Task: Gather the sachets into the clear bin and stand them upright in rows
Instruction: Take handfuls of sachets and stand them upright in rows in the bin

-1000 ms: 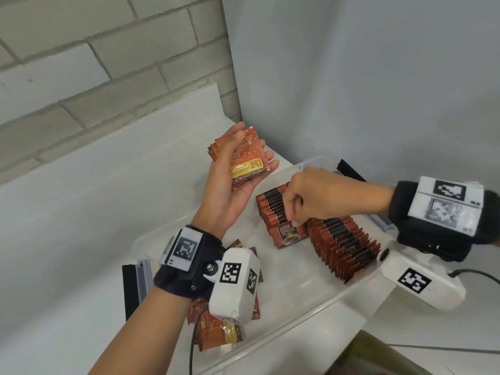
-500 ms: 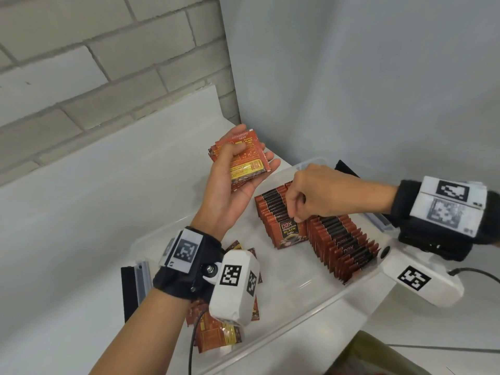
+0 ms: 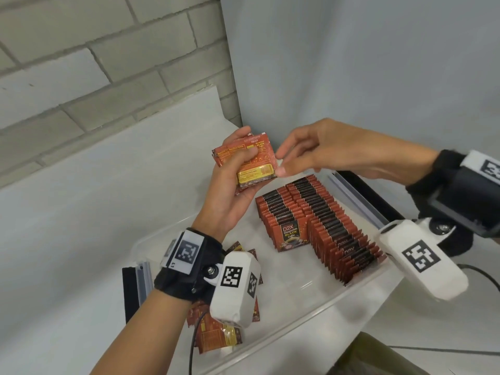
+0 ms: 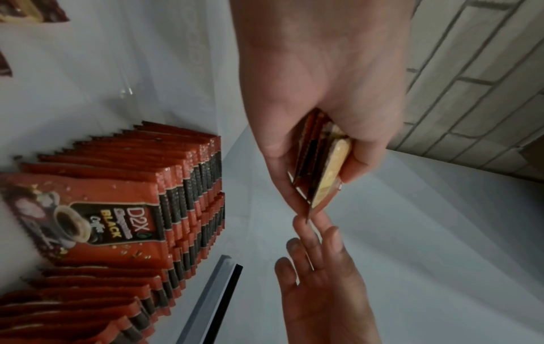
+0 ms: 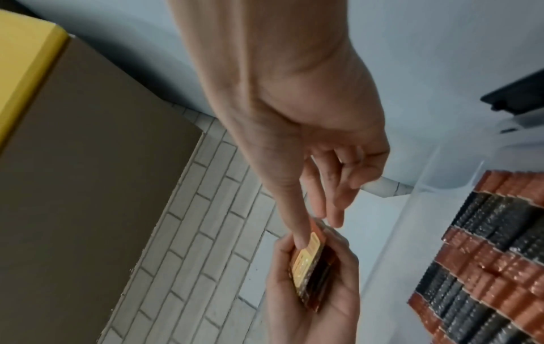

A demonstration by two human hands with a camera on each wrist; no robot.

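My left hand (image 3: 250,150) holds a small stack of red sachets (image 3: 254,171) above the far end of the clear bin (image 3: 311,315), thumb across the top one. My right hand (image 3: 281,164) reaches in from the right. Its fingers are nearly straight, and its thumb and fingertips touch the stack's right edge (image 5: 309,267). Two rows of sachets stand upright in the bin, a left row (image 3: 286,212) and a longer right row (image 3: 343,247). Several loose sachets (image 3: 216,336) lie flat at the bin's near-left end, partly hidden by my left wrist camera.
A black and grey strip (image 3: 132,288) lies on the white table left of the bin. A second such strip (image 3: 359,196) lies beyond the bin's right side. A brick wall and a grey panel close the back. A cable (image 3: 481,274) trails at the right.
My right hand has lifted off the upright rows and moved up and left to the stack in my left hand. The left hand has barely shifted.
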